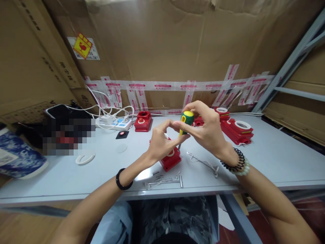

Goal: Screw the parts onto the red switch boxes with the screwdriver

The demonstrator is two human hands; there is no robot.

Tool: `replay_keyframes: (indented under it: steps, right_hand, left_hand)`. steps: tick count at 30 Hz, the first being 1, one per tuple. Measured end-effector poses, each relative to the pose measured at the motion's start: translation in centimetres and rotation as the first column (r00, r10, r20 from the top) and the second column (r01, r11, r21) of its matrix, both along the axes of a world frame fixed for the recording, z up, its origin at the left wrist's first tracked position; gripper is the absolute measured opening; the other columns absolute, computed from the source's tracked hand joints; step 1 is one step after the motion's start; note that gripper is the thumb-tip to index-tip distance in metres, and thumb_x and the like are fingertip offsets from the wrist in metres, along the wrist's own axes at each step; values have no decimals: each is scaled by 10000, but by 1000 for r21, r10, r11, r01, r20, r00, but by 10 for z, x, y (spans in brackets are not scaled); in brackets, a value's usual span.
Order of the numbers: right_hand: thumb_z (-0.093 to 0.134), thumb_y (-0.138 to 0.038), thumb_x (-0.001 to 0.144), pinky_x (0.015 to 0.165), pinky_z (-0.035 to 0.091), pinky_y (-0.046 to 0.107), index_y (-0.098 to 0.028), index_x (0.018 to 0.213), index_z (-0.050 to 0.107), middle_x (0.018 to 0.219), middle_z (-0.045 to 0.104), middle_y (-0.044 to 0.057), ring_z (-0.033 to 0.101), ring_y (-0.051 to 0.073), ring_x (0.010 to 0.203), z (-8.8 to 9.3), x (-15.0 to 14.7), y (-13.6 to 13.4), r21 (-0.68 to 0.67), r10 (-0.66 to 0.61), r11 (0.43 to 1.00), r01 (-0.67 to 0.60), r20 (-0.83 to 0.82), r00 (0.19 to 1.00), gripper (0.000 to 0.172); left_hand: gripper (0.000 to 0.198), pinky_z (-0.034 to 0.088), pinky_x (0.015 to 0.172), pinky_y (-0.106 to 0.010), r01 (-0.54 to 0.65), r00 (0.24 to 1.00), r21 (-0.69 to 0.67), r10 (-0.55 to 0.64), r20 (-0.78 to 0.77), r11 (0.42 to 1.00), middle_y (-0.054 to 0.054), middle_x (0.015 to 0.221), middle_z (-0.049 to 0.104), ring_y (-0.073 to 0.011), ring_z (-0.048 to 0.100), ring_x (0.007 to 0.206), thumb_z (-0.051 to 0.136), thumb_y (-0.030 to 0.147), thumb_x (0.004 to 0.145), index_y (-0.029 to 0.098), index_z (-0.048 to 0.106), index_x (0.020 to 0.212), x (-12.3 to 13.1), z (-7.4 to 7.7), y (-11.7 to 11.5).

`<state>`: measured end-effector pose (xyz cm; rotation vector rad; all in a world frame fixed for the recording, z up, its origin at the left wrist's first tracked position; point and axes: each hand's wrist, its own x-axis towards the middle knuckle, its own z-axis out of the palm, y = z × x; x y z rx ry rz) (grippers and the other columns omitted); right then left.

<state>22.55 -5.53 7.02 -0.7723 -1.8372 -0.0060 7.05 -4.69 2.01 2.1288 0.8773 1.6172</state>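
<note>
A screwdriver (187,118) with a yellow and green handle stands nearly upright, its metal shaft pointing down to the corner of a red plastic housing (170,164). My right hand (207,127) is closed around the upper handle. Lower down, the thumb and forefinger of my left hand (162,140) close about the handle's base, above the housing, and cover much of it. Any screw under the tip is too small to make out. In front of the housing lie several loose screws (158,177) and a metal T-shaped tool (180,182). A thin metal rod with string (203,162) lies to the right.
Red housings stand at the back (143,122) and at the right (237,131). A power strip (114,123) with white cables, a white ring (85,159), a clear disc (122,148) and a blue-patterned cup (20,156) occupy the left. Cardboard (162,44) walls the back.
</note>
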Motion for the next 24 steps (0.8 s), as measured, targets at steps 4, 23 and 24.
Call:
replay_keyframes:
  steps: [4, 23, 24]
  right_hand:
    - [632, -268, 866, 820, 502, 307, -179, 1102, 629, 987, 686, 33, 646, 164, 899, 7, 9, -5, -199, 180, 966, -165, 61, 982, 252]
    - [733, -221, 752, 640, 503, 246, -185, 902, 557, 783, 620, -22, 597, 117, 681, 1, -3, -1, -76, 36, 996, -36, -2, 999, 235]
    - [726, -228, 760, 645, 508, 249, -186, 907, 558, 791, 617, -19, 596, 117, 683, 0, -3, -1, -72, 42, 997, -42, -3, 999, 228]
  left_hand:
    - [182, 454, 654, -257, 13, 1000, -34, -13, 0, 999, 30, 719, 668, -111, 576, 652, 752, 259, 761, 183, 588, 737, -3, 1, -1]
    - [95, 431, 645, -266, 60, 989, -72, -69, -130, 996, -1, 770, 690, -138, 604, 698, 587, 217, 826, 162, 662, 848, -6, 4, 2]
    - [116, 454, 678, -275, 71, 984, -77, -82, -155, 995, -14, 808, 700, -150, 619, 733, 594, 240, 835, 161, 666, 882, -9, 7, 3]
